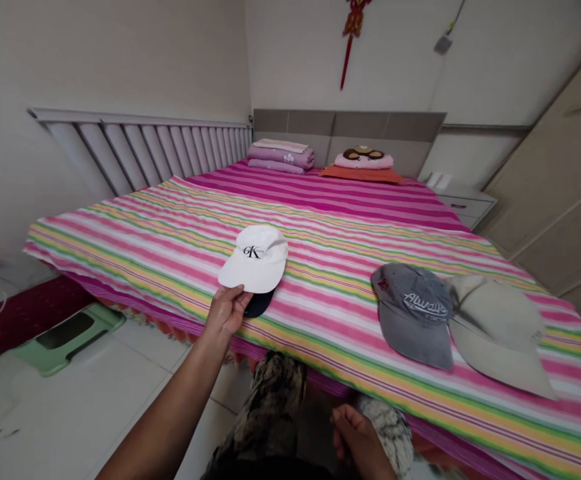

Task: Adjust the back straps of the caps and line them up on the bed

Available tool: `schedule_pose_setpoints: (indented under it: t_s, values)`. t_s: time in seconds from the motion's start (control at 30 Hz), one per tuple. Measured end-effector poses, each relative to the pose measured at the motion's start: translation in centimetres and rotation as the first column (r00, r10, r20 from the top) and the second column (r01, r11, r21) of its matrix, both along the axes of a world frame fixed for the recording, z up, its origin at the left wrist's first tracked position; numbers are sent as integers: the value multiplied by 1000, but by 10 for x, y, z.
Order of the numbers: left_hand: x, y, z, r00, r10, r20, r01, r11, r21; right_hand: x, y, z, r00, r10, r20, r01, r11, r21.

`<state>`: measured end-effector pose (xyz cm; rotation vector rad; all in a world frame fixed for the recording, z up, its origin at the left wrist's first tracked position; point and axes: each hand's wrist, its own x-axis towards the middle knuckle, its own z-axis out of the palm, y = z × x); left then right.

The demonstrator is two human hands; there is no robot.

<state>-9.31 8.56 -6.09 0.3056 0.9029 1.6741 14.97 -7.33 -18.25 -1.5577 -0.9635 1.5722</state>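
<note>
My left hand (229, 310) pinches the brim of a white cap (260, 250) with dark letters on its front. Under that cap, the brim of a dark cap (260, 304) pokes out; the rest of it is hidden. Low in the view, my right hand (358, 437) hangs in front of the bed edge with its fingers curled in, and whether anything is in them does not show. To the right, a grey cap (413, 310) with white lettering lies on the striped sheet (330, 287), touching a beige cap (500, 327).
Folded purple bedding (280, 159) and a pink bundle (364, 161) on an orange cloth sit by the headboard (295, 127). A radiator (155, 150) runs along the left wall. On the floor at left stands a green stool (60, 343). A white nightstand (468, 203) is beyond the bed's right side.
</note>
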Motion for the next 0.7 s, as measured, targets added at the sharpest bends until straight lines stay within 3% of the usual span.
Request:
schedule_pose_setpoints:
  t_s: [0.1,0.2,0.27,0.33,0.4,0.47,0.57,0.7]
  values:
    - [10,-7,1,995,-103,-17,104,975,199,0,2,1,1000,6,-4,-6,1000,19]
    - [25,-26,-9,976,-220,-14,217,948,234,5,13,18,999,23,-30,-21,997,78]
    - [37,-43,-21,946,-324,8,317,929,191,11,26,42,995,36,-92,-21,986,167]
    - [49,-60,-33,896,-443,30,435,889,145,18,40,71,965,61,-255,20,953,303]
    - [59,-76,-44,837,-546,43,537,833,129,23,53,98,899,82,-429,111,908,405]
    - [66,-88,-54,783,-620,53,609,781,136,26,62,116,855,3,-519,253,871,422]
    - [69,-98,-64,701,-711,64,695,700,166,28,68,125,841,-90,-533,339,855,391]
    - [60,-95,-73,547,-833,90,812,553,186,32,70,125,866,-77,-494,293,879,376]
